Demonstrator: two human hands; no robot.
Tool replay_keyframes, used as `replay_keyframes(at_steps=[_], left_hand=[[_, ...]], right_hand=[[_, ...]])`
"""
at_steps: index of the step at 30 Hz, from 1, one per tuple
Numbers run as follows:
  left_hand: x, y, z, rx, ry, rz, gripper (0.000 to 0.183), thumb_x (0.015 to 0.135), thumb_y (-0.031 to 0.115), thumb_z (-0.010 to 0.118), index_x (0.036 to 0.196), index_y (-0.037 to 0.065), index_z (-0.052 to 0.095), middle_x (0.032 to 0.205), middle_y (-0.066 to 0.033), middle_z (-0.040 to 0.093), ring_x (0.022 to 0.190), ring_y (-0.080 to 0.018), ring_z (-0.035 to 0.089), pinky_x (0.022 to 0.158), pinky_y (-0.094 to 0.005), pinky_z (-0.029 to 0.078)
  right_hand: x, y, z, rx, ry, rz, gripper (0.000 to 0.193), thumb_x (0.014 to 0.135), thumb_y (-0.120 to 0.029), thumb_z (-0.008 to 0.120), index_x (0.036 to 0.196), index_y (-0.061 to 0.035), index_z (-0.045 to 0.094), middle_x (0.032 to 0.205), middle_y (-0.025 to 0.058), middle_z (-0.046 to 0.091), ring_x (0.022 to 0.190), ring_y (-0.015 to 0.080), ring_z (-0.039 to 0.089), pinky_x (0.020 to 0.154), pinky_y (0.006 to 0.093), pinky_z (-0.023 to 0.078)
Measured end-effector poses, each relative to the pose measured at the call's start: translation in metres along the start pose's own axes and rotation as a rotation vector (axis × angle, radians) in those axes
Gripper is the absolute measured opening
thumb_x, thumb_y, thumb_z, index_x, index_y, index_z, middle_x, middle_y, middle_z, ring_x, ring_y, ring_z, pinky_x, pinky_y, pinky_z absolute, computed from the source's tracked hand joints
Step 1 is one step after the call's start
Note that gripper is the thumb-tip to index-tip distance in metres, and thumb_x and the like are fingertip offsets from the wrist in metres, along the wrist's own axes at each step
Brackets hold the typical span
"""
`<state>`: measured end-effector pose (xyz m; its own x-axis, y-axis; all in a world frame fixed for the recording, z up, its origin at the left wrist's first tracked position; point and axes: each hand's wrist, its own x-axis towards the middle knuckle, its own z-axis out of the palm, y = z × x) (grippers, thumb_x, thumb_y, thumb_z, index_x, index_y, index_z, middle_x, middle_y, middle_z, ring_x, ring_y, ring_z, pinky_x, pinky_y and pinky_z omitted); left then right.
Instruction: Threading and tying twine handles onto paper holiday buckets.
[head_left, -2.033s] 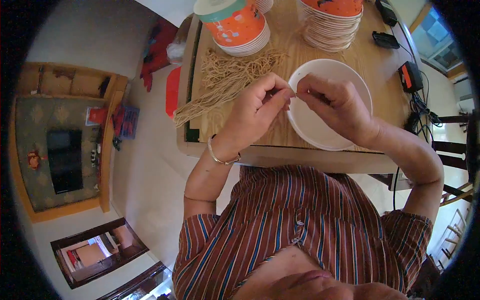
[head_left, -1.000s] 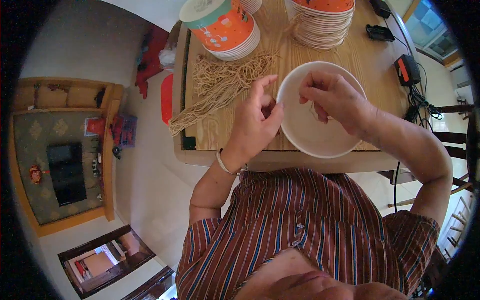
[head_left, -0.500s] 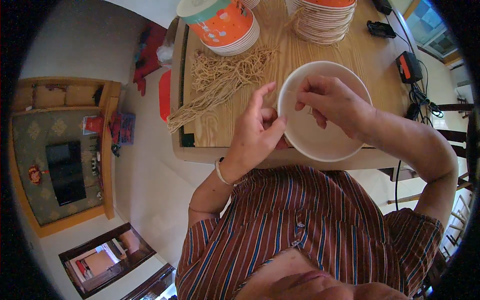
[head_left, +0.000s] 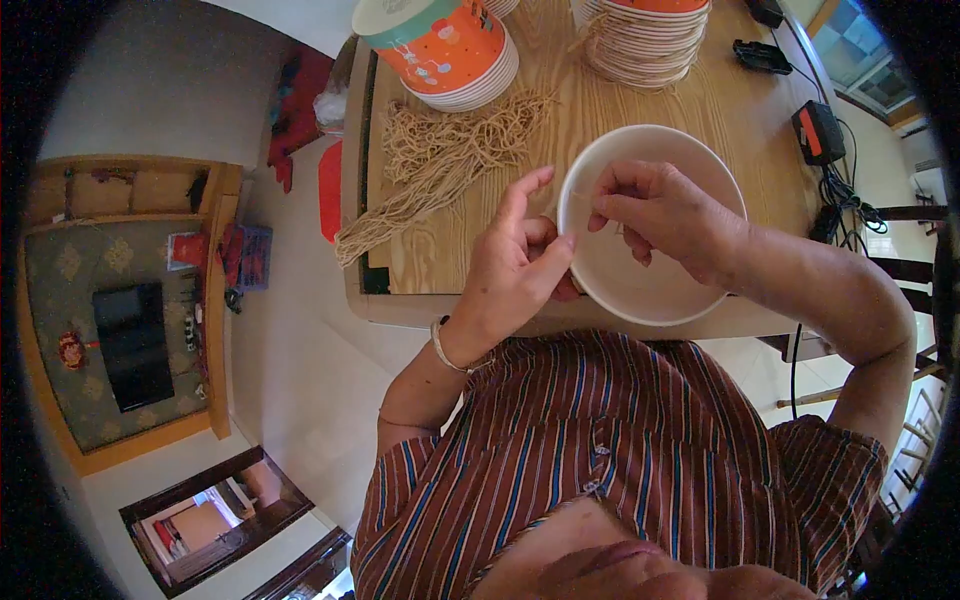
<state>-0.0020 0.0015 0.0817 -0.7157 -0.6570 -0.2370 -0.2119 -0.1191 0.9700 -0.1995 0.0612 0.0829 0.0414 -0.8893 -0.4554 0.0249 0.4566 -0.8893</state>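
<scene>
A large white paper bucket [head_left: 690, 275] stands mouth up near the table's front edge, its pale inside facing me. My left hand [head_left: 515, 250] grips its left side, the thumb at the rim, two fingers curled against the outer wall and the index finger stretched away. Over the opening is my right hand [head_left: 665, 205], fingertips pinched together near the left inner wall. A tiny thin pale bit shows by those fingertips; what they hold is too small to name. Left of the bucket lies a loose bundle of tan string [head_left: 440, 165].
An orange and green paper bucket stack [head_left: 455, 60] stands at the back left. Another stack [head_left: 645, 45], with string around its rims, stands at the back. A black and orange charger [head_left: 818, 135] and cables lie at the right edge. A red stool [head_left: 330, 190] is beyond the table's left side.
The bucket has shifted very slightly to the right. Both hands keep nearly the same place and grip.
</scene>
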Motion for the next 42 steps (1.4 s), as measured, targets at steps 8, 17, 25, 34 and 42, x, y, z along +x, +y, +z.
replay_keyframes(at_steps=[8,17,25,34,42], left_hand=[[-0.001,0.001,-0.001,-0.022,-0.02,-0.028,0.06,0.092,0.001,0.053,0.145,0.004,0.026,0.09,-0.0096,0.067,0.077,-0.0116,0.064,0.068,-0.0256,0.052],[0.0,-0.001,0.0,-0.046,-0.006,0.028,0.052,0.095,0.007,0.053,0.141,0.001,0.031,0.078,-0.0057,0.064,0.061,-0.0095,0.062,0.054,-0.0235,0.051],[0.007,-0.008,-0.007,0.083,0.081,0.146,0.027,0.102,0.013,0.046,0.124,0.001,0.054,0.083,-0.0027,0.064,0.068,-0.0075,0.062,0.059,-0.023,0.053],[0.022,-0.01,-0.006,-0.017,0.17,0.093,0.016,0.097,0.007,0.054,0.109,0.0,0.062,0.084,-0.0026,0.066,0.073,-0.0076,0.063,0.065,-0.0236,0.056],[0.028,-0.017,-0.009,0.077,0.17,0.162,0.008,0.095,0.004,0.057,0.1,0.001,0.062,0.083,-0.0013,0.066,0.073,-0.0063,0.063,0.065,-0.0235,0.055]], right_hand=[[0.001,-0.002,0.002,-0.063,0.011,0.036,0.014,0.093,-0.016,0.059,0.097,-0.0028,0.063,0.083,0.0014,0.062,0.055,0.0058,0.048,0.047,0.0212,0.041],[0.006,0.002,0.003,-0.019,0.006,0.0,0.015,0.094,-0.017,0.058,0.097,-0.003,0.063,0.082,0.0001,0.062,0.055,0.0049,0.048,0.047,0.0208,0.041],[0.009,0.005,0.007,0.003,0.034,-0.098,0.018,0.093,-0.022,0.058,0.09,-0.0051,0.064,0.072,0.0015,0.06,0.049,0.0098,0.047,0.041,0.0268,0.037],[0.013,0.006,0.008,-0.033,0.033,-0.075,0.018,0.092,-0.022,0.057,0.086,-0.0056,0.063,0.068,0.0021,0.058,0.047,0.0095,0.046,0.041,0.0267,0.035],[0.014,0.005,0.01,-0.009,0.045,-0.073,0.02,0.093,-0.024,0.058,0.086,-0.0058,0.062,0.069,0.0008,0.059,0.046,0.0088,0.045,0.04,0.0265,0.035]])
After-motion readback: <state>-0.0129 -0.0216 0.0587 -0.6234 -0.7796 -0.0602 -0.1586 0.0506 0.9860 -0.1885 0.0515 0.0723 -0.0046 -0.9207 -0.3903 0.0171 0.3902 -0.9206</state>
